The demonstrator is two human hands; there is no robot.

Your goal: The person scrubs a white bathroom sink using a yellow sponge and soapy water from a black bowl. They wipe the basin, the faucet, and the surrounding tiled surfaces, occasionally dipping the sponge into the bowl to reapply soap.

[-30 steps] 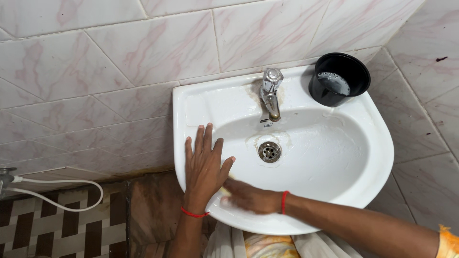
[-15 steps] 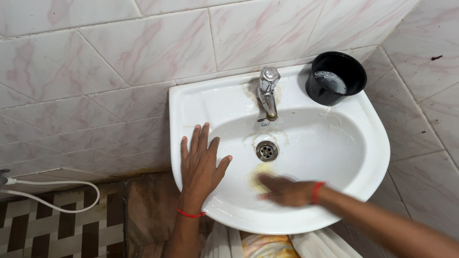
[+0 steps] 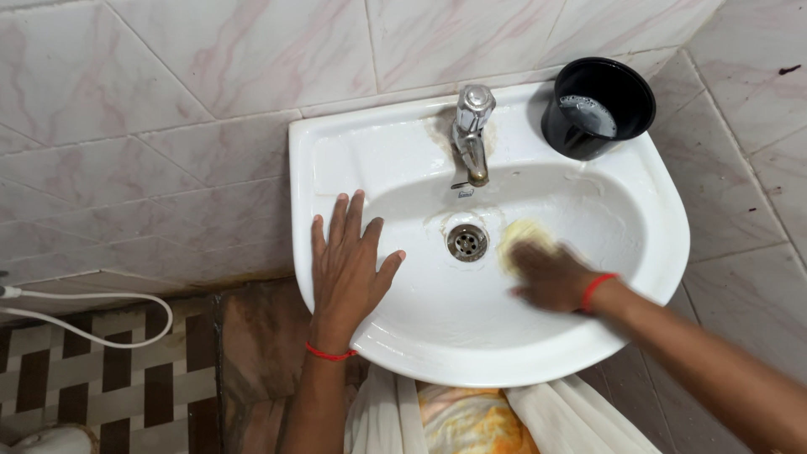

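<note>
Right hand presses a pale yellow sponge against the inside of the white washbasin, just right of the drain; the fingers are curled together onto the sponge, though the hand is blurred and most of the sponge lies hidden beneath it. Left hand lies flat on the basin's left rim, fingers spread apart and holding nothing, the thumb reaching into the bowl.

Counted: two hands, each with one red thread band at the wrist; one sponge; one basin with one round metal drain at the bottom of the bowl; one chrome tap standing at the middle of the back edge; one black cup on the back right corner of the basin, with foamy liquid inside.

Brownish staining shows around the base of the tap. The right forearm crosses the front right edge of the basin and is cut off at the lower right corner of the view. Below the front edge, pale cloth and an orange patterned garment are partly cut off. Marbled pink-veined wall tiles surround the basin. At the left, one white hose loops over a brown-and-cream checked floor.
</note>
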